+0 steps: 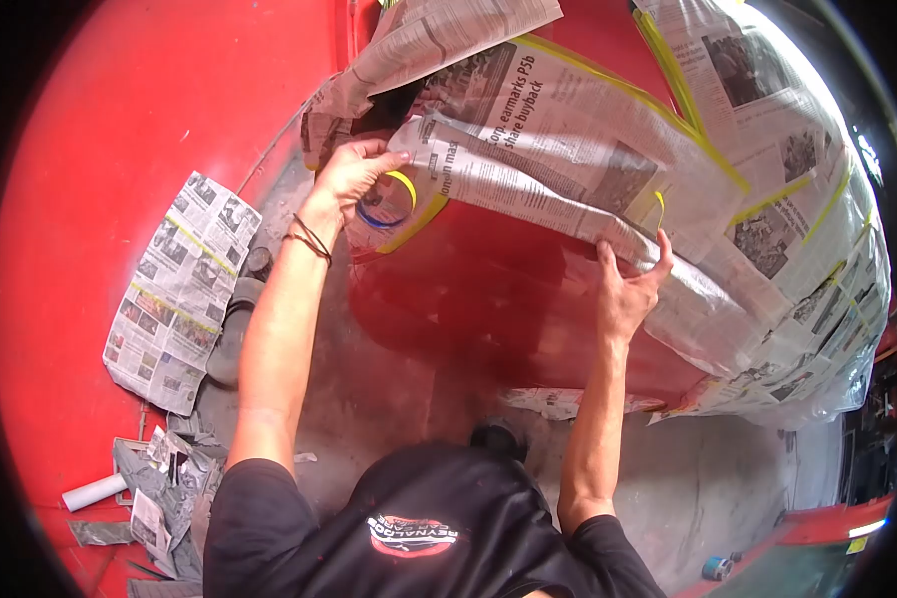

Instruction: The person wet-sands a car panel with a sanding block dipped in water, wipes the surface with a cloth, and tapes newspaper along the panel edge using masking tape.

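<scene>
Held newspaper sheet (523,181) as reference: the left hand (354,177) lies at its left end, the right hand (628,294) on its near edge, toward the right. The tape roll (410,186) sits just below its left end. The car panel (488,264) extends along its near edge; the paper-covered section (782,299) lies to its right. Well to its left stands the newspaper panel (177,294); to its left and nearer the wearer lies the paper heap (174,493).

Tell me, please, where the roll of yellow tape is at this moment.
In the head view, the roll of yellow tape is left of centre, at the left hand, just below the left end of the newspaper sheet.
</scene>
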The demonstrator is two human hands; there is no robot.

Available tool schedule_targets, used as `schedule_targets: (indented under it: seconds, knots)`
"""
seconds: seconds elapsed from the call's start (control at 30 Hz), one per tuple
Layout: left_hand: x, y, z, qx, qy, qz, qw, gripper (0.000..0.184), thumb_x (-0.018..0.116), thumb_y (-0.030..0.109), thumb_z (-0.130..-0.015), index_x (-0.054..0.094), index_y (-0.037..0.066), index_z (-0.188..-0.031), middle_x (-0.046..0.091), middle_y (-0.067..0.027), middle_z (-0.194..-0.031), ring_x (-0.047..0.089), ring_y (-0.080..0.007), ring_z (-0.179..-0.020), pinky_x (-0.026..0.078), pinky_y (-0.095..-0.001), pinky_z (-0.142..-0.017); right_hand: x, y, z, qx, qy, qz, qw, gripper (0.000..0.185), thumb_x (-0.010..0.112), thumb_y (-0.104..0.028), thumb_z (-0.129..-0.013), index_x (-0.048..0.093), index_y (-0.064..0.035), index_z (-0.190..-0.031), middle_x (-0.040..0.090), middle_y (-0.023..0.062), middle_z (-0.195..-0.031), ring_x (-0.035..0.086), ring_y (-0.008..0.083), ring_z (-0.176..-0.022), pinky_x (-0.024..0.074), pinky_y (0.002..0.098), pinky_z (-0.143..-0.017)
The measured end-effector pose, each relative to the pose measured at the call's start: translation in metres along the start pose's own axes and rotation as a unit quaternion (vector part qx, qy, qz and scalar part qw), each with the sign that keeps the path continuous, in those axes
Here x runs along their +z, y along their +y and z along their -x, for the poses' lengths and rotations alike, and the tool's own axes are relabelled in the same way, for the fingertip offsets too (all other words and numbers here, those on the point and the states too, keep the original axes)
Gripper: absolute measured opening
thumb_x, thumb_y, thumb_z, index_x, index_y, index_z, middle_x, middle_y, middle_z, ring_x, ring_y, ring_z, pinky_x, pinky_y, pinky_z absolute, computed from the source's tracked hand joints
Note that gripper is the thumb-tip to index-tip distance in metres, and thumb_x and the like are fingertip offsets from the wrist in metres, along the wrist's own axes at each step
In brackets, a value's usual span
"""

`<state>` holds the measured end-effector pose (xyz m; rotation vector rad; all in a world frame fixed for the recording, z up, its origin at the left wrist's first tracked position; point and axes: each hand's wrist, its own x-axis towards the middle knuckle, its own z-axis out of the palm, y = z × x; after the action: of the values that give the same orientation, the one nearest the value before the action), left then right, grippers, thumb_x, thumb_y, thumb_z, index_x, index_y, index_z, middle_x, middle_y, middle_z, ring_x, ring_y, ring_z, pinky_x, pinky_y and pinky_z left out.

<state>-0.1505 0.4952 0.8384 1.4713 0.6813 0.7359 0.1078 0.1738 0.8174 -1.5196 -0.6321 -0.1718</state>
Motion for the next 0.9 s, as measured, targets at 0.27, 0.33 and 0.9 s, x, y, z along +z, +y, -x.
schedule_targets:
  seconds: [0.27,0.33,0.9]
  knots:
    - [0.013,0.012,0.003,0.038,0.030,0.017,0.999,0.033,0.086,0.033,-0.098,0.074,0.005,-0.110,0.066,0.0029,-0.081,0.053,-0.0044,-0.053,0.040,-0.0220,-0.048,0.003,-0.008,0.032,-0.033,-0.060,-0.098,0.993,0.078,0.082,-0.008,-0.102,0.037,-0.0167,-0.165,0.082,0.0099,-0.090,0.070,0.0082,-0.069,0.0557,0.0253,-0.060]
    - [0.020,0.023,0.008,0.052,0.027,0.019,0.998,0.031,0.087,0.033,-0.097,0.074,0.007,-0.107,0.066,0.0037,-0.083,0.053,-0.0040,-0.052,0.043,-0.0216,-0.049,0.023,-0.017,0.031,-0.049,-0.176,-0.183,0.966,0.082,0.079,-0.004,-0.102,0.032,-0.0164,-0.168,0.082,0.0135,-0.105,0.074,0.0114,-0.085,0.0599,0.0279,-0.074]
    - [0.025,-0.007,-0.008,0.159,0.262,-0.430,0.849,0.023,0.082,0.026,-0.091,0.072,0.006,-0.092,0.076,-0.0141,-0.082,0.076,-0.0291,-0.075,0.058,-0.0418,-0.070,0.059,-0.005,-0.011,-0.212,-0.277,-0.071,0.935,0.071,0.078,-0.002,-0.097,0.049,-0.0133,-0.161,0.081,0.0073,-0.107,0.066,0.0086,-0.078,0.0573,0.0265,-0.077]
